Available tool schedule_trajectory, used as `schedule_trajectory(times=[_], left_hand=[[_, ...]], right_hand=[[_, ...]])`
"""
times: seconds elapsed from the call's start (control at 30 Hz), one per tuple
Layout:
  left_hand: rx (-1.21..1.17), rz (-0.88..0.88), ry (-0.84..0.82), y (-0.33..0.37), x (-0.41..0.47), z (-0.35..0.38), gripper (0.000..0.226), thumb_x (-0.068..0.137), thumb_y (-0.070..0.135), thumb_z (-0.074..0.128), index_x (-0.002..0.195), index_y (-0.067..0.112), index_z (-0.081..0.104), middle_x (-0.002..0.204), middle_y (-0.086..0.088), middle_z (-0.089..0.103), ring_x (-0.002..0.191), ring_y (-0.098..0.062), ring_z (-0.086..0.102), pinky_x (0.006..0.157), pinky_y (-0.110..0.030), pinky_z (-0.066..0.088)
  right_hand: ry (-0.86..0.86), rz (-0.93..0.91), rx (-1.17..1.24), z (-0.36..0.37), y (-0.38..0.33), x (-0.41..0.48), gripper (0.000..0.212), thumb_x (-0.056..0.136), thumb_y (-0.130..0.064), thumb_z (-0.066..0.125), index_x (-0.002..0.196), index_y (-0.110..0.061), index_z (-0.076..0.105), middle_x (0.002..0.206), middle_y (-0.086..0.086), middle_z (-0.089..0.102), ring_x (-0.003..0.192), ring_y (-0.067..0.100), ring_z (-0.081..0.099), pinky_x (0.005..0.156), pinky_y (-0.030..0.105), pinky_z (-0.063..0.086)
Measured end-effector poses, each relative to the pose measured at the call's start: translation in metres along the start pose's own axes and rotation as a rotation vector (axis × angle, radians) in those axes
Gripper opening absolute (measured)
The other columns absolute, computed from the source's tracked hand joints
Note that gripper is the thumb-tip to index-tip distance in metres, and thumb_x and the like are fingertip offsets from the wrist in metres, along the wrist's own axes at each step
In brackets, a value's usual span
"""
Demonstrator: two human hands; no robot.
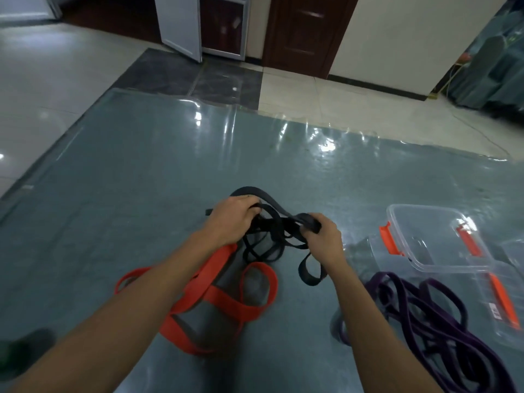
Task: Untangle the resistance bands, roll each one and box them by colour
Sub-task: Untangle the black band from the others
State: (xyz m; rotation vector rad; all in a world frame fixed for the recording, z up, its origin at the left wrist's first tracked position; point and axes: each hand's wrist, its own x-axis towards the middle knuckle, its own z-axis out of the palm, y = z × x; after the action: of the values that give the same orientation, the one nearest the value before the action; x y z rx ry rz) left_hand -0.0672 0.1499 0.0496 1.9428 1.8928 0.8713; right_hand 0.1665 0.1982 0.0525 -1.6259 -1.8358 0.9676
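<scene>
Sorting looks barely begun: both the left hand (pixel 236 215) and right hand (pixel 321 236) grip the knotted black bands (pixel 269 236) mid-floor; orange bands (pixel 226 296) near left, purple bands (pixel 442 321) near right, clear boxes (pixel 433 242) unfilled.

Purple bands (pixel 397 280) cropped at bottom edge

black bands (pixel 266 236) | orange band (pixel 218 296) | purple bands (pixel 431 316) | clear box (pixel 425 236), orange clips (pixel 390 239)

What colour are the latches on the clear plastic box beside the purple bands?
Orange. The latches on the clear plastic box show best in the head view.
</scene>
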Motion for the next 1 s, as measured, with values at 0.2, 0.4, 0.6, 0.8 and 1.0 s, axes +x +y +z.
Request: schedule_trajectory(times=[0.2,0.4,0.6,0.8,1.0], left_hand=[[-0.049,0.014,-0.079,0.014,-0.002,-0.010,0.040,0.089,0.067,0.045,0.090,0.032,0.065,0.072,0.008,0.065,0.067,-0.007,0.059,0.064,-0.034,0.049],[-0.206,-0.036,0.088,0.022,-0.010,-0.015,0.030,0.094,0.051,0.051,0.090,0.027,0.070,0.083,0.011,0.071,0.078,-0.008,0.065,0.074,-0.038,0.053],[-0.271,-0.239,0.236,-0.008,-0.032,-0.013,0.020,0.097,0.038,0.062,0.087,0.023,0.070,0.071,0.004,0.068,0.068,-0.016,0.063,0.065,-0.037,0.050],[-0.083,-0.278,0.181,-0.047,-0.045,-0.015,0.023,0.101,0.034,0.057,0.088,0.019,0.067,0.071,-0.001,0.065,0.071,-0.028,0.064,0.064,-0.039,0.049],[0.266,-0.039,-0.364,-0.051,-0.056,0.006,0.034,0.087,0.051,0.055,0.088,0.022,0.073,0.092,0.005,0.070,0.093,-0.021,0.066,0.084,-0.041,0.053]], right_hand=[[-0.019,0.030,0.499,0.012,-0.030,-0.003,0.033,0.087,-0.011,0.068,0.114,-0.031,0.064,0.102,-0.002,0.072,0.091,0.014,0.072,0.079,0.033,0.061],[-0.104,0.063,0.170,0.025,-0.014,-0.005,0.037,0.085,-0.009,0.066,0.112,-0.033,0.055,0.096,-0.005,0.067,0.087,0.014,0.068,0.069,0.024,0.057],[-0.155,0.067,-0.095,0.009,0.022,-0.008,0.050,0.084,-0.002,0.068,0.129,-0.021,0.053,0.094,-0.005,0.064,0.080,0.012,0.064,0.055,0.010,0.045],[-0.105,0.070,-0.219,0.000,0.039,-0.019,0.053,0.088,0.001,0.064,0.138,-0.015,0.055,0.115,0.005,0.067,0.088,0.015,0.061,0.074,0.021,0.046],[0.033,-0.055,-0.162,-0.012,0.022,-0.033,0.028,0.089,-0.002,0.061,0.113,-0.017,0.064,0.094,-0.006,0.066,0.086,0.014,0.064,0.074,0.019,0.046]])
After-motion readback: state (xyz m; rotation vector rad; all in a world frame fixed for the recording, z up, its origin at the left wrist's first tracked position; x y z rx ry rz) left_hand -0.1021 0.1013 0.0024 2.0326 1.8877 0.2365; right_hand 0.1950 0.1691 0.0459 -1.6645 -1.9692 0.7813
